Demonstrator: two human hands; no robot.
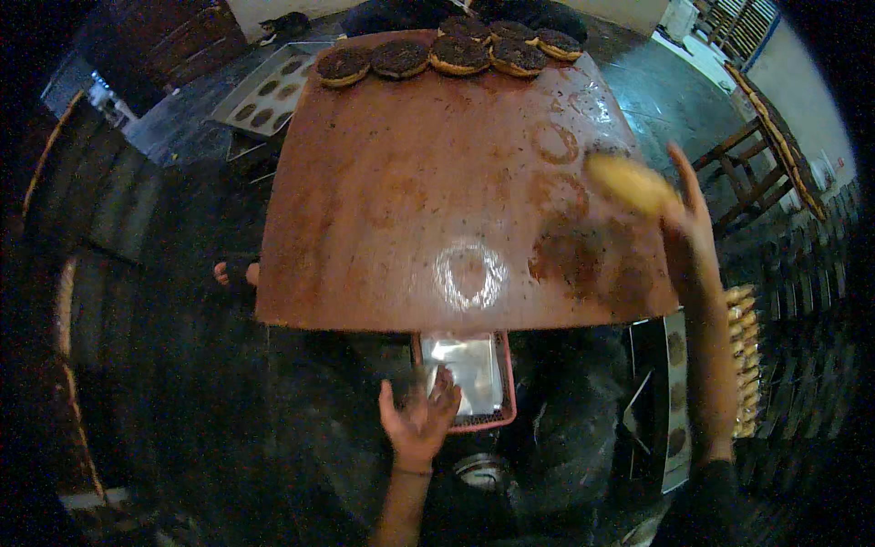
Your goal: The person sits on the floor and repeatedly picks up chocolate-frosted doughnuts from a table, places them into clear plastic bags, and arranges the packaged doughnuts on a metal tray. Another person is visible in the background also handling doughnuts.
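My right hand (681, 221) is at the right edge of the brown table, blurred by motion. It holds a round golden bread (629, 182) tilted above the wet, stained tabletop (410, 210). One finger sticks up apart from the bread. My left hand (421, 421) is palm up with fingers spread, just in front of the table and holding nothing. Beside its fingers is a pink basket (509, 401) with shiny clear plastic sheets or bags (465, 360) in it. Several round breads with dark, crumbly tops (399, 59) lie along the table's far edge, some overlapping.
Trays with round hollows stand at the far left (239, 91) and near right (674, 401) of the table. Past my right forearm are stacked packed breads (745, 356). A wooden stool (752, 173) stands at right. Someone's dark-clothed legs (392, 16) are beyond the table.
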